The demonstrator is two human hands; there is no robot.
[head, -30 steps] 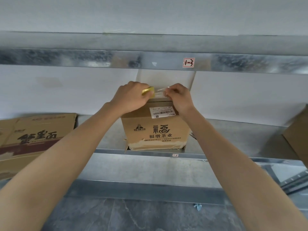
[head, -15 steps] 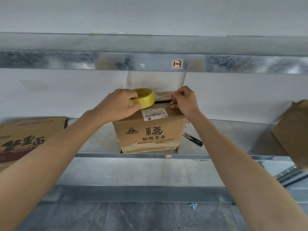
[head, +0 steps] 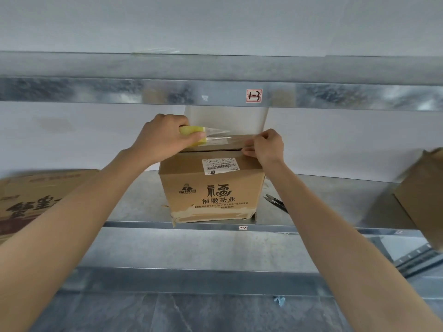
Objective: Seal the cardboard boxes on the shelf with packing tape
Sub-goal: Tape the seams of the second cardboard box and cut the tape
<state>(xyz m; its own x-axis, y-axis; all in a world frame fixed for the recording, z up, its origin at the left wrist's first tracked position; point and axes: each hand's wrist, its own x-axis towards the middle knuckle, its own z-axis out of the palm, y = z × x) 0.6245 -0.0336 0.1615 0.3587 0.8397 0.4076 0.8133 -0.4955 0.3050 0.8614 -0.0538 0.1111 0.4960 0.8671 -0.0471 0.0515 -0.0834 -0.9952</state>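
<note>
A brown cardboard box (head: 211, 195) with black printed characters and a white barcode label stands on the metal shelf (head: 311, 188). My left hand (head: 163, 136) grips a yellow roll of packing tape (head: 194, 134) above the box's top left. A clear strip of tape (head: 223, 137) runs from the roll across the box top to my right hand (head: 266, 147), which pinches the tape's end at the box's top right edge.
Small black scissors (head: 275, 202) lie on the shelf just right of the box. A larger printed carton (head: 36, 202) sits at the left and another brown box (head: 422, 188) at the right edge. The upper shelf beam (head: 143, 92) hangs close above my hands.
My left hand has pulled the roll leftward away from my right hand, drawing out a longer strip of clear tape over the box top. The right hand stays at the box's right edge.
</note>
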